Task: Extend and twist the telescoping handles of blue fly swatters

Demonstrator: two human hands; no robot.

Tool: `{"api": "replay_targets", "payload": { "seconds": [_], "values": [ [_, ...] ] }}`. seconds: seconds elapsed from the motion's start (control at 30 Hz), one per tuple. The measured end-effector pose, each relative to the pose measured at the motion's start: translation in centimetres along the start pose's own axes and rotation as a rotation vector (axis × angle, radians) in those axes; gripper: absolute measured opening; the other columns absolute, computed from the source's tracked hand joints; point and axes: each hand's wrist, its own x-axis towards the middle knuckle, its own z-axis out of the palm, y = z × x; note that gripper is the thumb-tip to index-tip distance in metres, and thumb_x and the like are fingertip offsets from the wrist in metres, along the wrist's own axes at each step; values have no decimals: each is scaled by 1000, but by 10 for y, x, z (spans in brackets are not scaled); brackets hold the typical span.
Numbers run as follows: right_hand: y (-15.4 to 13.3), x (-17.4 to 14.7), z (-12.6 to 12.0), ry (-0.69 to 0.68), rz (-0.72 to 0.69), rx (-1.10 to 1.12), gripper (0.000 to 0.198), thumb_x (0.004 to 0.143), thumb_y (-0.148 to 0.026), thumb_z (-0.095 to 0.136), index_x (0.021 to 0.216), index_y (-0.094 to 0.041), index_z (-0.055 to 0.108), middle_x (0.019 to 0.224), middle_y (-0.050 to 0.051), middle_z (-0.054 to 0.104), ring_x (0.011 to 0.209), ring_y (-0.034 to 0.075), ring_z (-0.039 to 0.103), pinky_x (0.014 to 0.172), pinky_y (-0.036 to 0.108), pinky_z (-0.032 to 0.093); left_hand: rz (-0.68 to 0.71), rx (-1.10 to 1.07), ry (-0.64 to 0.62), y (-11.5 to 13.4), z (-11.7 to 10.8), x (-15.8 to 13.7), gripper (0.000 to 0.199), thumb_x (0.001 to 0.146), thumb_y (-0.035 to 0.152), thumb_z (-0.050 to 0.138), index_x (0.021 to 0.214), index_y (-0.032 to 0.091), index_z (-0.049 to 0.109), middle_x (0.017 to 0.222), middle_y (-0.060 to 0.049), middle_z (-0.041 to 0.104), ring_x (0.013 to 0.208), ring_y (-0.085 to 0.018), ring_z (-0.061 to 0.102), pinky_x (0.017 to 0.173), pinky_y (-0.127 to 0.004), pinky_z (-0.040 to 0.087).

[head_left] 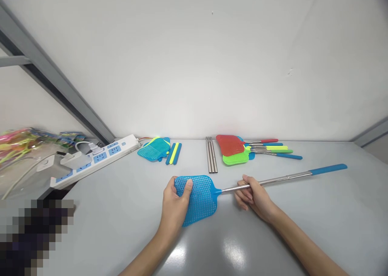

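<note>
A blue fly swatter (201, 199) with a long, extended metal rod and a blue handle is held across the front of the table. My left hand (176, 203) grips the outer edge of its perforated head, thumb on top. Around the rod, near the middle, the fingers of my right hand (253, 195) are closed. Behind lie several finished-looking swatters in a pile, a red one (230, 145) on top and a green one (235, 159) partly beneath. Bare metal rods (211, 156) lie left of that pile.
Loose swatter heads (154, 149) and coloured handle sleeves (173, 153) lie by the back wall. A white power strip (100, 158) with plugged-in adapters (75, 160) runs along the left. Behind it are clear plastic bags (21, 146) with colourful contents. A metal frame post (60, 74) stands left.
</note>
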Motion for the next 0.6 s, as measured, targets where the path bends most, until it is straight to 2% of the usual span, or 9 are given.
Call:
{"api": "replay_targets", "payload": {
  "seconds": [0.4,0.6],
  "values": [
    [3,-2,3,-13,7,-14,45,81,-34,26,38,-20,29,33,-5,22,30,11,37,43,26,26,-31,-62,7,-1,2,-2,29,65,41,55,61,17,40,54,5,43,50,-9,44,50,-20,39],
    [6,1,3,2,12,0,46,80,-36,29,37,-19,29,32,-6,23,30,11,37,43,25,26,-137,-241,-92,-2,4,-6,27,66,41,56,67,17,44,59,3,50,55,-11,50,53,-23,42]
  ]
}}
